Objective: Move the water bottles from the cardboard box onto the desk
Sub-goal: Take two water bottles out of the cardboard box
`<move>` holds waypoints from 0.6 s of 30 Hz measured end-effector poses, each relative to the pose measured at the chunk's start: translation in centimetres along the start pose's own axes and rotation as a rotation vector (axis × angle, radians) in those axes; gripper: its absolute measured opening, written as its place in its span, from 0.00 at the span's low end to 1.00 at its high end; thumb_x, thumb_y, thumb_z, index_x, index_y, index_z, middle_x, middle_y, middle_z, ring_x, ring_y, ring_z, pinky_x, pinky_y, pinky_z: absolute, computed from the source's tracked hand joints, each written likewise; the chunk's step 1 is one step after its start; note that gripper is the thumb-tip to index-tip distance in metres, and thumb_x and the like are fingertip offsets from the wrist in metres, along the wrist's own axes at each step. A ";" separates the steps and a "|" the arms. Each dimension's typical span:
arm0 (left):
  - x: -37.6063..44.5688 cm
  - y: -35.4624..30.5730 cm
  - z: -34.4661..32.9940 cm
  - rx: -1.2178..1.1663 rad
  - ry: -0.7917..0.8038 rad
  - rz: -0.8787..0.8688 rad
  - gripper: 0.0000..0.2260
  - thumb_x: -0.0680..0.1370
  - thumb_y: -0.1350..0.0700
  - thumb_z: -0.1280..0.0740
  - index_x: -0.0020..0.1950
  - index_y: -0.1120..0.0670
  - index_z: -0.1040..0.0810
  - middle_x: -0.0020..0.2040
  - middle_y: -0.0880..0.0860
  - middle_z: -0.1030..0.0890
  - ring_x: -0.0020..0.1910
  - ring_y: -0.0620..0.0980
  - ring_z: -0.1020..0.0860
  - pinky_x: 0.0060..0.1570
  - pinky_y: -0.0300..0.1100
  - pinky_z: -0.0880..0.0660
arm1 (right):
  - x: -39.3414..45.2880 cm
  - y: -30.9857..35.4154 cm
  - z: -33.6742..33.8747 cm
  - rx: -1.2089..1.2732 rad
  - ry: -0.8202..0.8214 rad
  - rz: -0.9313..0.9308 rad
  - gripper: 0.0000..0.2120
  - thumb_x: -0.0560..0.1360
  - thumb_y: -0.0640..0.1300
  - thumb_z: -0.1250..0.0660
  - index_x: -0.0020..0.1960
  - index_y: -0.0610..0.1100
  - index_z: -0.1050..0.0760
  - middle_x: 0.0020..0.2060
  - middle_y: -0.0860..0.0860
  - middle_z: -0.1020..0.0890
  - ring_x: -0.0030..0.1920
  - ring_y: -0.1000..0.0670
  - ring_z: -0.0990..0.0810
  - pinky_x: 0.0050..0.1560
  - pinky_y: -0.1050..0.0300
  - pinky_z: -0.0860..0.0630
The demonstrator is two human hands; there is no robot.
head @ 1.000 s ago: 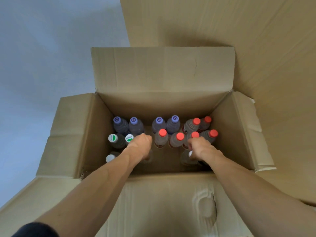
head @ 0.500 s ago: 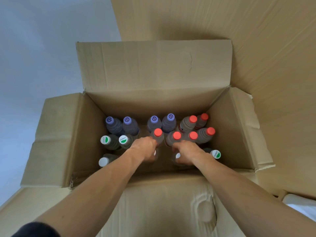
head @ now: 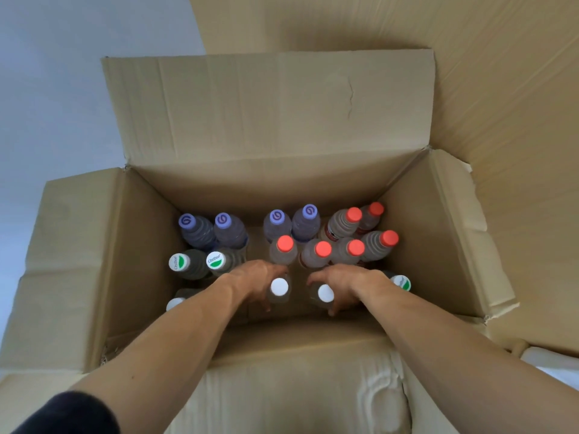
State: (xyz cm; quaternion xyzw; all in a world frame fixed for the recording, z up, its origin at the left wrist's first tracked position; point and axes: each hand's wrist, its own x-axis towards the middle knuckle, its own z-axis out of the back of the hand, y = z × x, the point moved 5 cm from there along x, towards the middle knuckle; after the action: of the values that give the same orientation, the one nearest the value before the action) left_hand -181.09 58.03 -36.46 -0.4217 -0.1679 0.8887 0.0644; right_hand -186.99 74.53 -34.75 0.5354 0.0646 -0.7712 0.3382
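Grasp step: the left hand point(head: 250, 278) and right hand point(head: 344, 281) each hold a white-capped bottle point(head: 279, 289) at lower centre, fingers curled round; next they likely lift clear of the box point(head: 94, 245).

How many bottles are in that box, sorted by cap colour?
Purple caps: 4
Red caps: 6
White caps with a green mark: 3
Plain white caps: 3, one held in the left hand, one in the right hand, one at the cardboard box near left corner
Total: 16 bottles in view
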 end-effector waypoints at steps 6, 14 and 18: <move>-1.6 -0.9 1.8 0.003 -0.070 -0.032 0.25 0.68 0.49 0.22 0.63 0.45 0.25 0.58 0.50 0.18 0.56 0.55 0.20 0.54 0.49 0.22 | -1.6 -0.8 1.1 0.095 -0.134 0.026 0.31 0.69 0.48 0.24 0.68 0.63 0.30 0.65 0.50 0.23 0.61 0.44 0.21 0.60 0.48 0.22; -6.5 -1.9 7.0 -0.225 -0.058 -0.069 0.24 0.63 0.52 0.24 0.54 0.44 0.30 0.47 0.44 0.22 0.46 0.49 0.21 0.41 0.45 0.25 | -7.0 -1.1 5.5 0.688 -0.311 0.123 0.29 0.68 0.36 0.25 0.66 0.51 0.27 0.50 0.54 0.19 0.47 0.58 0.20 0.47 0.63 0.23; -8.9 -2.1 10.3 -0.470 -0.107 -0.089 0.20 0.65 0.57 0.24 0.55 0.49 0.22 0.51 0.51 0.16 0.54 0.54 0.18 0.56 0.54 0.23 | -9.6 -1.5 6.9 1.013 -0.401 0.138 0.18 0.63 0.43 0.23 0.51 0.47 0.23 0.35 0.59 0.18 0.40 0.57 0.22 0.38 0.63 0.29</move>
State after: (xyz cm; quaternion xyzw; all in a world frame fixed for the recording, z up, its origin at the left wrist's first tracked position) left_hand -183.39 55.19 -23.20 -0.3698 -0.3919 0.8424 -0.0053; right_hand -191.40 76.84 -23.90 0.4767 -0.4159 -0.7688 0.0938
